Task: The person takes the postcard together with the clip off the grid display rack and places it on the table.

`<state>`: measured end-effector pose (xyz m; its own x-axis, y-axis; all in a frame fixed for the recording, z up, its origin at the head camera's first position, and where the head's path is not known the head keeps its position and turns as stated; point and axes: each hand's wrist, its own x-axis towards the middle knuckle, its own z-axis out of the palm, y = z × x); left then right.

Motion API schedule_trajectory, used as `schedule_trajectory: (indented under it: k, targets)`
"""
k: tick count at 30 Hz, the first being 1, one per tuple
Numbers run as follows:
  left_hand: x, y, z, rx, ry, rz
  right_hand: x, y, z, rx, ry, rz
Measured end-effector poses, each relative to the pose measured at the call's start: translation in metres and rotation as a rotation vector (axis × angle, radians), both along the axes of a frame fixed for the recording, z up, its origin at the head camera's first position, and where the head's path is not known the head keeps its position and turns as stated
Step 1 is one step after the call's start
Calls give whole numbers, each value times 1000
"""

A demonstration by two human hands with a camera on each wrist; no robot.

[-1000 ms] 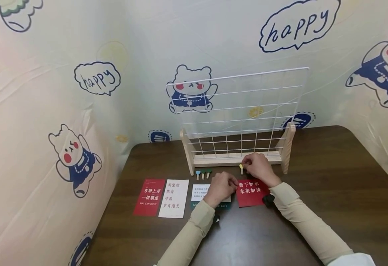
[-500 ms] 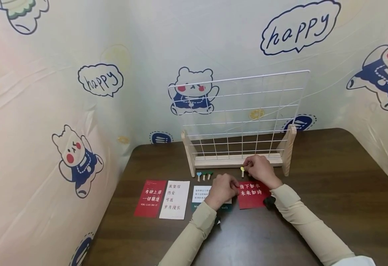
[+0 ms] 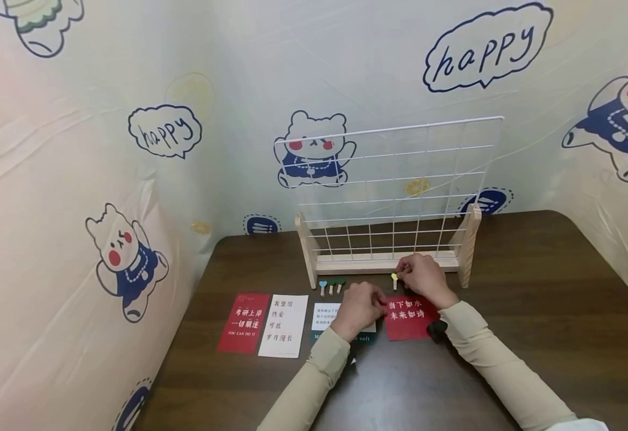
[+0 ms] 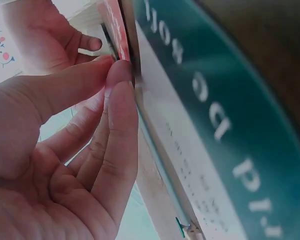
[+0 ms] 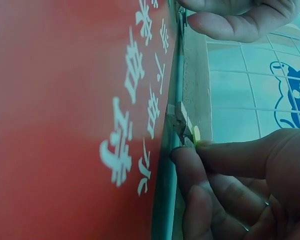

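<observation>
My right hand (image 3: 421, 276) pinches a small wooden clothespin with a yellow head (image 3: 394, 278) between thumb and forefinger, just in front of the rack. In the right wrist view the clothespin (image 5: 184, 120) is close to the table at the upper edge of the square red card (image 5: 55, 120). That card (image 3: 407, 329), with white lettering, lies below the right hand. My left hand (image 3: 359, 308) pinches the card's left edge with thumb and fingertips, as the left wrist view shows, and partly covers a green and white card (image 3: 322, 316).
A white wire grid rack (image 3: 394, 232) on a wooden base (image 3: 346, 264) stands behind. A blue-headed clothespin (image 3: 322, 287) and two green-headed clothespins (image 3: 336, 286) lie left of the hands. A tall red card (image 3: 242, 341) and a white card (image 3: 283, 347) lie farther left.
Both hands keep nearly the same place and grip. The whole head view shifts slightly downward; the cards and the rack stay where they are on the table.
</observation>
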<state>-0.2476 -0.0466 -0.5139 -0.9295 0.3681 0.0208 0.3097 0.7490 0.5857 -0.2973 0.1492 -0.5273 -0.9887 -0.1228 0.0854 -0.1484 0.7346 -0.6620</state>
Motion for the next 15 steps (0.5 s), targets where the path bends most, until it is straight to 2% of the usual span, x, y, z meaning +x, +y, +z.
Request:
schedule_trajectory:
  k: [4, 8, 12, 15]
  targets:
    - [1, -4, 4, 30, 1, 11, 1, 0, -2, 0, 11, 12]
    - [-2, -8, 15, 48, 30, 39, 0, 0, 2, 10, 36, 29]
    - [-7, -14, 27, 38, 96, 66, 0, 3, 17, 24, 57, 33]
    - [-10, -20, 38, 76, 167, 104, 3, 9, 33, 45, 97, 45]
